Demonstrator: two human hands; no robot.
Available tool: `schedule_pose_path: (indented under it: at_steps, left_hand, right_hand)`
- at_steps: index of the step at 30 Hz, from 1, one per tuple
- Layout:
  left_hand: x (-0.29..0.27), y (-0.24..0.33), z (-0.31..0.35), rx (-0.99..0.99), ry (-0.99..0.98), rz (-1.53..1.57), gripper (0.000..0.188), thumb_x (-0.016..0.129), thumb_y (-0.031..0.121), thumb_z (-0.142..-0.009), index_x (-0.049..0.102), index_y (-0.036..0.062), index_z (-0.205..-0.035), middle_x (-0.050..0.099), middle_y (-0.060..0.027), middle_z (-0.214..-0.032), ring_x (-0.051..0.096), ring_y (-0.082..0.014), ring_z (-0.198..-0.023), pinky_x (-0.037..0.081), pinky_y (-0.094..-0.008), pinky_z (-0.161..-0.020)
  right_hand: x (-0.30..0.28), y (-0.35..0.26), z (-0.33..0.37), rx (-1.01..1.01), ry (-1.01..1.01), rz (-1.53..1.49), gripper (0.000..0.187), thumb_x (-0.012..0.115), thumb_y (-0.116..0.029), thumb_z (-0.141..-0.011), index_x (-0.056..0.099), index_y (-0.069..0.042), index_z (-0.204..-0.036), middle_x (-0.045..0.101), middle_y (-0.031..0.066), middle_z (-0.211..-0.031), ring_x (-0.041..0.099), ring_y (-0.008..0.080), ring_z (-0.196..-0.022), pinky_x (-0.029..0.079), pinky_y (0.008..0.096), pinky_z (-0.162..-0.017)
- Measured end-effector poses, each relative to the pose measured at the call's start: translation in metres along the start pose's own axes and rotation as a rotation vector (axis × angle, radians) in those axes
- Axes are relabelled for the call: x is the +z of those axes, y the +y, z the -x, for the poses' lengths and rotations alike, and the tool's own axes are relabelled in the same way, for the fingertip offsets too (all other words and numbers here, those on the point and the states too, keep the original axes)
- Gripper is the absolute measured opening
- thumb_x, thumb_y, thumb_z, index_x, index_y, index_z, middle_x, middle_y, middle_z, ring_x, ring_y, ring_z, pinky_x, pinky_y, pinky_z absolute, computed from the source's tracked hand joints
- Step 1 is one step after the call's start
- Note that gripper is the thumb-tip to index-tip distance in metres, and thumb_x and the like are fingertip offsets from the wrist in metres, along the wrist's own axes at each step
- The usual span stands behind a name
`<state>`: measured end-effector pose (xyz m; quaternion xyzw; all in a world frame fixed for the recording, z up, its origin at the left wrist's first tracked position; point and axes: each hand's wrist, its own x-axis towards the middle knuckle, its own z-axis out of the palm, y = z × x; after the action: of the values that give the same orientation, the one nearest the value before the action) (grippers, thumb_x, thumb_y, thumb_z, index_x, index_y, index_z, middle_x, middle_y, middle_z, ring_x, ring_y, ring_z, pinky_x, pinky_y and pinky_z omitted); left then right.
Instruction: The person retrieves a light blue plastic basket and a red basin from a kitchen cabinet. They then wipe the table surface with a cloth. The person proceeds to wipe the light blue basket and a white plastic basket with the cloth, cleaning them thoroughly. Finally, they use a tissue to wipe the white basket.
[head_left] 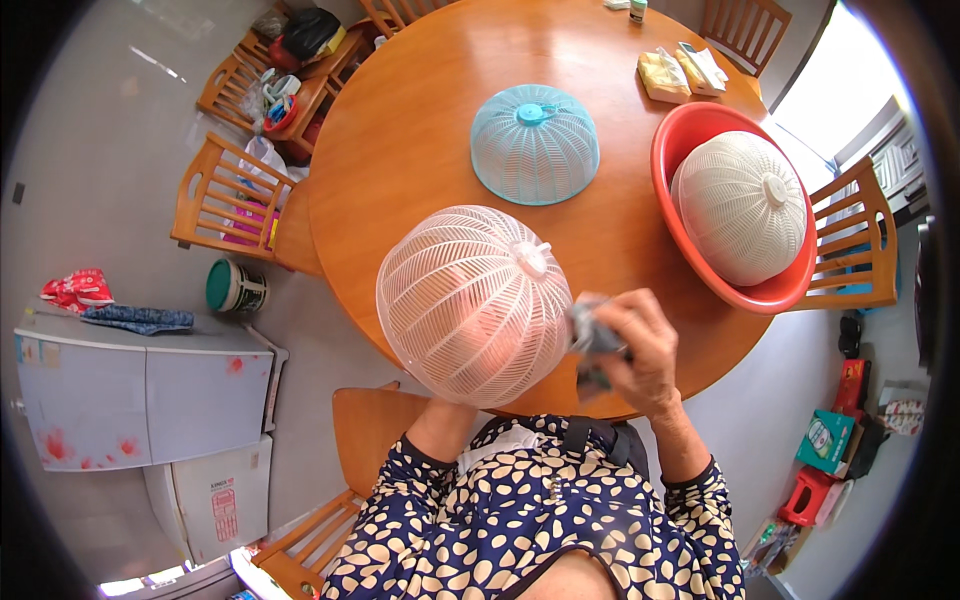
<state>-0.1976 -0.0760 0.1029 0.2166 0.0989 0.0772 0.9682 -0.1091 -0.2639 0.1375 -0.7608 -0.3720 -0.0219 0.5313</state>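
Observation:
A pale pink slatted plastic food cover (440,290) is held up at the near edge of the table, tilted with its knob toward the right. My left hand (490,335) is inside it, supporting it from beneath; its fingers show only faintly through the slats. Close to the cover's right side, my right hand (645,345) is closed around a dark grey cloth (597,340), which is blurred by motion. A blue food cover (535,150) rests dome-up on the table beyond. To the right, a white food cover (740,205) sits in a large red basin (690,255).
The round wooden table (400,130) bears tissue packs (665,75) and a small jar (638,10) at its far right. Wooden chairs (235,200) surround it. A fridge (140,400) and a bucket (237,287) stand at left; boxes (825,440) line the right wall.

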Motion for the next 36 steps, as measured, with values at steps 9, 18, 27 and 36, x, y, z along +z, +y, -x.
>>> schedule_pose_path:
  at_steps: [9, 18, 27, 36]
  left_hand:
    - [-0.001, -0.004, -0.014, -0.047, -0.149, -0.042, 0.057, 0.054, 0.035, -0.092, 0.037, 0.002, -0.135, 0.046, -0.0194, -0.132, 0.051, -0.0325, -0.117, 0.048, -0.0425, -0.097]
    - [0.0, -0.014, -0.021, -0.076, -0.229, -0.102, 0.059, 0.054, 0.037, -0.091, 0.036, 0.0018, -0.135, 0.045, -0.0204, -0.133, 0.049, -0.0345, -0.118, 0.046, -0.0445, -0.099]
    - [-0.023, -0.019, -0.029, -0.161, -0.352, -0.105, 0.061, 0.055, 0.039, -0.091, 0.035, 0.0017, -0.136, 0.044, -0.0213, -0.134, 0.047, -0.0365, -0.12, 0.044, -0.0465, -0.1]
    - [-0.111, -0.026, -0.021, -0.253, 0.674, -0.402, 0.055, 0.062, 0.037, -0.087, 0.043, 0.0092, -0.13, 0.043, -0.0163, -0.133, 0.045, -0.0313, -0.118, 0.039, -0.0458, -0.096]
  right_hand:
    - [0.016, 0.002, -0.004, -0.185, -0.109, 0.019, 0.04, 0.065, 0.003, -0.061, 0.063, -0.004, -0.1, 0.058, 0.0099, -0.092, 0.06, 0.0274, -0.078, 0.052, 0.0352, -0.067]
    - [0.005, 0.031, -0.01, 0.256, 0.167, -0.088, 0.043, 0.066, -0.004, -0.068, 0.06, -0.006, -0.111, 0.052, 0.0131, -0.104, 0.056, 0.0276, -0.095, 0.047, 0.0351, -0.082]
    - [-0.022, 0.012, -0.011, 0.067, 0.269, 0.108, 0.031, 0.064, 0.006, -0.063, 0.064, -0.001, -0.093, 0.057, 0.0114, -0.09, 0.06, 0.025, -0.076, 0.049, 0.0324, -0.067]
    - [0.006, 0.071, 0.006, 0.26, 0.102, 0.389, 0.018, 0.065, -0.01, -0.073, 0.064, -0.01, -0.091, 0.057, 0.0075, -0.09, 0.061, 0.0285, -0.078, 0.049, 0.039, -0.066]
